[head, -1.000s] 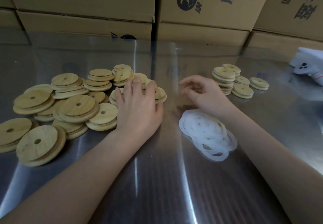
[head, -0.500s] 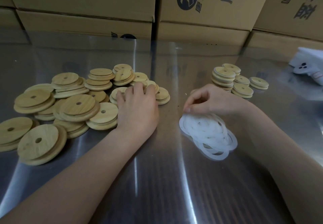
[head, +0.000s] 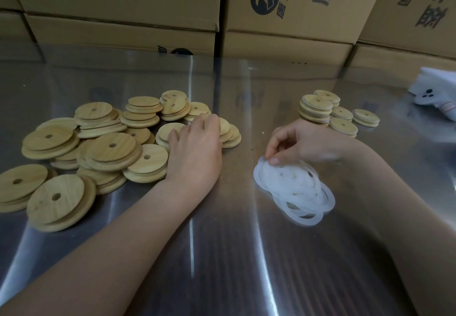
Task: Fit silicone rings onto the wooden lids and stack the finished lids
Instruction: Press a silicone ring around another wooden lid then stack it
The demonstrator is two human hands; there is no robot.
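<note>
Single head-worn wide-angle view, facing forward and down, close over the steel table (head: 222, 266), boxes (head: 296, 41) beyond

Heaped loosely at left, flat and overlapping, round wooden lids (head: 111, 148) each with a small hole; right of centre, a tangled pile of translucent white silicone rings (head: 296, 188), its far-left edge pinched; farther back right, low stacks of finished lids (head: 316, 104) with pale rims.
</note>
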